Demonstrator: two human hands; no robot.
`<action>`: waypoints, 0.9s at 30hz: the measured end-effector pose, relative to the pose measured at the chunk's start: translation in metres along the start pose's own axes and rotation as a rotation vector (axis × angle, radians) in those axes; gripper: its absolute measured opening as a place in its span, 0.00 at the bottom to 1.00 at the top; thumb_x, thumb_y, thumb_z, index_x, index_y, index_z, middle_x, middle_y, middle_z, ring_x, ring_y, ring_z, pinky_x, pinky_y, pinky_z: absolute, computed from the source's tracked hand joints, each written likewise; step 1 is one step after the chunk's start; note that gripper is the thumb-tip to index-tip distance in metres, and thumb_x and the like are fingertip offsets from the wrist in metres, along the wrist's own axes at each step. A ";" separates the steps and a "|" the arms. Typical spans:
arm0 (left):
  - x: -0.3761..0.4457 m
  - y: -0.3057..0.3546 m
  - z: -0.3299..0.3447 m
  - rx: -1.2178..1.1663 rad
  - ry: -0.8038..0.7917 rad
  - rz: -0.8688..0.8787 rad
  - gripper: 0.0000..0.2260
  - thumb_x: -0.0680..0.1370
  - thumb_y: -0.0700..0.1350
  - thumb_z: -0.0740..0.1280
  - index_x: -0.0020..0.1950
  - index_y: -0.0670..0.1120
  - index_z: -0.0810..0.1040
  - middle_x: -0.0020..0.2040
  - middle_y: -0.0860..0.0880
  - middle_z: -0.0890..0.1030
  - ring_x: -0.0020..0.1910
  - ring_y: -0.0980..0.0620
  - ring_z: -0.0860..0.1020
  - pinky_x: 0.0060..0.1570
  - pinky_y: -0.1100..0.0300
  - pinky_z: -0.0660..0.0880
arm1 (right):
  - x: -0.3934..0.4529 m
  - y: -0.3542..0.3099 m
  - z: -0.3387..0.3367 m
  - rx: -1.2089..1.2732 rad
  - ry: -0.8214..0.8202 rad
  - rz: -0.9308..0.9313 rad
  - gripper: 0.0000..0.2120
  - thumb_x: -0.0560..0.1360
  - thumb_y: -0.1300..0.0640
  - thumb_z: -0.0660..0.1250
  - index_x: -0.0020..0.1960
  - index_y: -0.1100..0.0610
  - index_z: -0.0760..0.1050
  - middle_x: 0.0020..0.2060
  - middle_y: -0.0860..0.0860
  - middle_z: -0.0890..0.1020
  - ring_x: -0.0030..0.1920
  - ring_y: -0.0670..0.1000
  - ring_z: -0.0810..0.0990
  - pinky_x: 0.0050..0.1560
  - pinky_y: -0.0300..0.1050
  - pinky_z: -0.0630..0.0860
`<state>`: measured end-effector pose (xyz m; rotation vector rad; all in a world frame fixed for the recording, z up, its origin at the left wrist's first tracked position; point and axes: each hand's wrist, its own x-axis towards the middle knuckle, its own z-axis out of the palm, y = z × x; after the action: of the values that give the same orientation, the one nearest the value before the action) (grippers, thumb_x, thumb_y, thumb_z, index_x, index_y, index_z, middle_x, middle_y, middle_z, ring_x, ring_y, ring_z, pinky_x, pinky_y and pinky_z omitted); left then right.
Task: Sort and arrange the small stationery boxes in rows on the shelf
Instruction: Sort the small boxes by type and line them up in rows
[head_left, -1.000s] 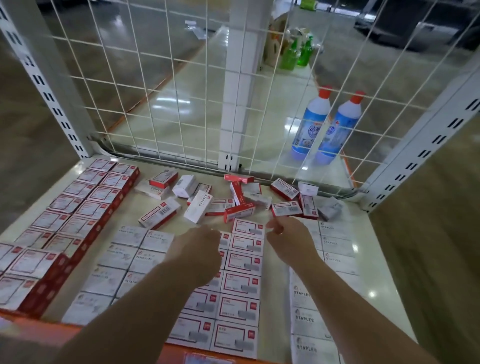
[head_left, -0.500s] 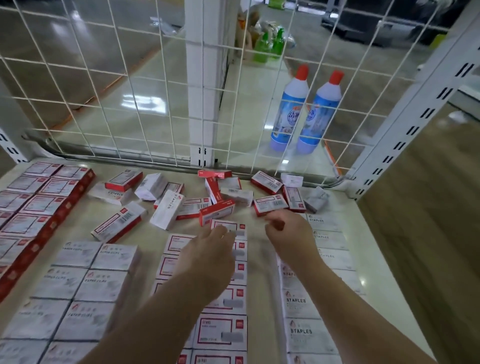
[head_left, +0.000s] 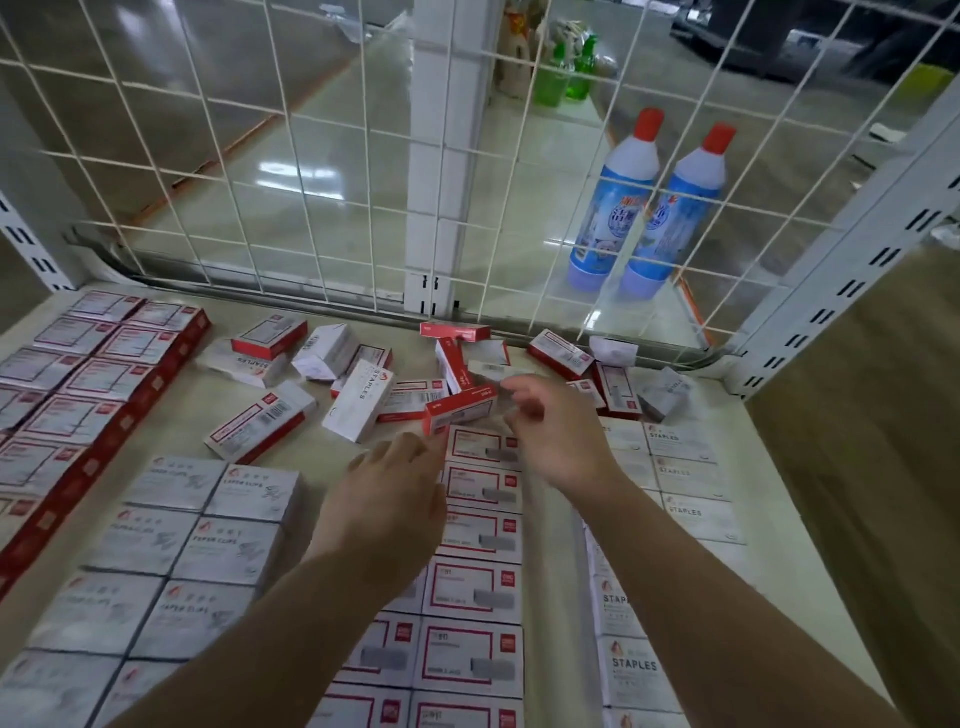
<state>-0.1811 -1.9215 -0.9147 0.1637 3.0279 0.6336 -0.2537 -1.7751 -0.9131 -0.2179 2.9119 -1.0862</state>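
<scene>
Head view looks down on both hands over the shelf, reaching toward the loose boxes heaped just beyond the fingertips. Left hand lies flat with fingers straight, tips touching or nearly touching the red box that stands on its edge at the head of the middle row. Right hand has its fingers loosely curled above the heap; motion blur hides whether it pinches anything (I cannot tell).

Risks, as I judge them: the red box is propped on its narrow side, so a sideways nudge would likely tip it onto the sorted row beneath the hands. A forearm dragged low could shove the finished rows out of line, since both arms cross directly over them. Sweeping the heap outward could push boxes against the wire mesh beyond it, where they would jam at the back lip.

Open room is a bare strip left of the left hand, between the heap and the paper-clip rows. Staples rows sit just right of the right hand, with the shelf edge beyond.
</scene>
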 end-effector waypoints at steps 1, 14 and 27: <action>-0.002 -0.003 -0.001 0.008 0.007 -0.015 0.13 0.80 0.50 0.55 0.64 0.53 0.69 0.62 0.56 0.69 0.61 0.56 0.68 0.59 0.62 0.69 | 0.002 -0.002 0.001 -0.002 -0.010 -0.004 0.15 0.77 0.59 0.62 0.63 0.52 0.74 0.52 0.46 0.77 0.51 0.45 0.74 0.50 0.38 0.68; -0.003 -0.003 -0.006 0.012 -0.093 -0.122 0.11 0.80 0.51 0.57 0.58 0.50 0.74 0.57 0.54 0.71 0.55 0.56 0.70 0.51 0.61 0.74 | 0.019 -0.006 0.014 -0.066 0.002 0.008 0.13 0.77 0.61 0.64 0.61 0.56 0.74 0.56 0.51 0.79 0.52 0.44 0.75 0.45 0.28 0.65; -0.012 -0.001 -0.020 -0.161 -0.053 -0.215 0.13 0.79 0.48 0.60 0.63 0.51 0.73 0.63 0.52 0.73 0.55 0.55 0.74 0.48 0.64 0.71 | -0.017 -0.028 -0.010 0.086 0.145 0.029 0.10 0.74 0.61 0.67 0.55 0.55 0.77 0.49 0.47 0.79 0.46 0.41 0.75 0.40 0.25 0.66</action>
<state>-0.1709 -1.9322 -0.8966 -0.1465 2.8726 0.8329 -0.2343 -1.7869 -0.8874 -0.0973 2.9736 -1.2705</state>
